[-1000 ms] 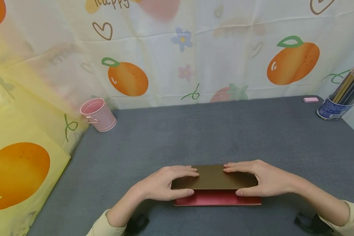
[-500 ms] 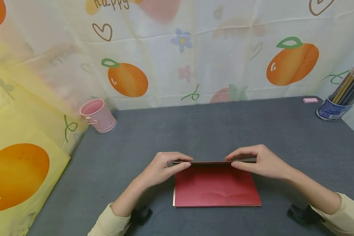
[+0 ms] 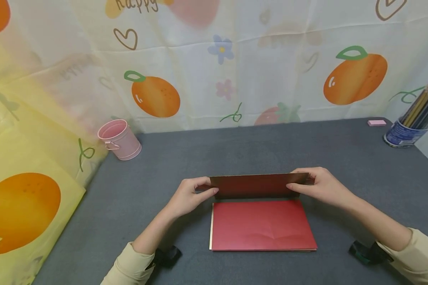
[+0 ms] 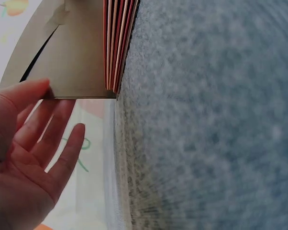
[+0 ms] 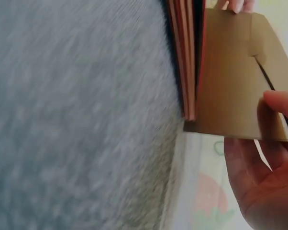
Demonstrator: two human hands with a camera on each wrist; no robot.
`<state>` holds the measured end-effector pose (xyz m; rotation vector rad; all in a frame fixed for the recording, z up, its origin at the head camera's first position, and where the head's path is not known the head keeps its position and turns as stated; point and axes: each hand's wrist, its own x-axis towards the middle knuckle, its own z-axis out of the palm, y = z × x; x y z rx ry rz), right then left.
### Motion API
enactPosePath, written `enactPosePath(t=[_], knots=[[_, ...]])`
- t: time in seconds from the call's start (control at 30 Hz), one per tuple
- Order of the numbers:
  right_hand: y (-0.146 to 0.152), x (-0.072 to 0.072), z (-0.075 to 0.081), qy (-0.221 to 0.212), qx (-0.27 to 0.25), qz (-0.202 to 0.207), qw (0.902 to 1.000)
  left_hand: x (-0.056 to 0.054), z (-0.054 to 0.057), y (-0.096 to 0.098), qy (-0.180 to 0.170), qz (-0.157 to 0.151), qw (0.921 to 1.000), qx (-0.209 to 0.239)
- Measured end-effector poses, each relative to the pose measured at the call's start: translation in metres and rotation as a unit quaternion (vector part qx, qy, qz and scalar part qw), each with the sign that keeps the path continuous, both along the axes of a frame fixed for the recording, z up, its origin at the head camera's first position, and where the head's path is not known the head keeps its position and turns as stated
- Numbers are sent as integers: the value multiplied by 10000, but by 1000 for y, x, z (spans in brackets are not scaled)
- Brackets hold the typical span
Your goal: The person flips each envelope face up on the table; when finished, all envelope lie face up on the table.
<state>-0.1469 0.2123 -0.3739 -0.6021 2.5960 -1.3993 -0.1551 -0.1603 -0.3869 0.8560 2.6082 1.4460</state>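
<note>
Both hands hold a brownish gold card [image 3: 255, 186] up at the far edge of a red paper stack [image 3: 262, 227]. My left hand [image 3: 192, 196] pinches its left end, thumb in front and fingers behind. At the right end, my right hand [image 3: 322, 184] pinches it likewise. The left wrist view shows the card [image 4: 79, 62] with a dark slanting line across it, beside several layered red and tan edges of the stack [image 4: 116, 48]. In the right wrist view the right fingers lie behind the card [image 5: 227, 72], the thumb on its near face.
A pink bucket [image 3: 119, 140] stands at the table's back left. At the back right are a pink eraser [image 3: 376, 123] and a blue holder [image 3: 404, 133] full of pencils. A fruit-print cloth [image 3: 199, 71] hangs behind the dark grey table [image 3: 185, 154].
The card lay over the red stack, then showed almost edge-on. Now it is tilted up beyond the stack, baring the red top. Both hands moved away from the body and outward with it.
</note>
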Motion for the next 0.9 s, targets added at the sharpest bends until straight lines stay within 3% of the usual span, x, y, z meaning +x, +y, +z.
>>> enactPosePath(t=[0.23, 0.33, 0.53, 0.77, 0.9], knots=[[6, -4, -4, 12, 392, -139, 9991, -1, -1, -2, -279, 13, 9994, -207], [7, -6, -6, 192, 608, -68, 9979, -5, -7, -4, -291, -36, 9991, -293], [4, -11, -4, 243, 891, -80, 9957, -6, -5, -6, -268, -15, 9988, -415], [-9, -32, -1, -182, 479, 5, 9987, -11, -4, -15, -582, 619, 9964, -50], [-22, -46, 3, -694, 50, 41, 9976, -15, -5, -23, -1043, 1162, 9868, 420]])
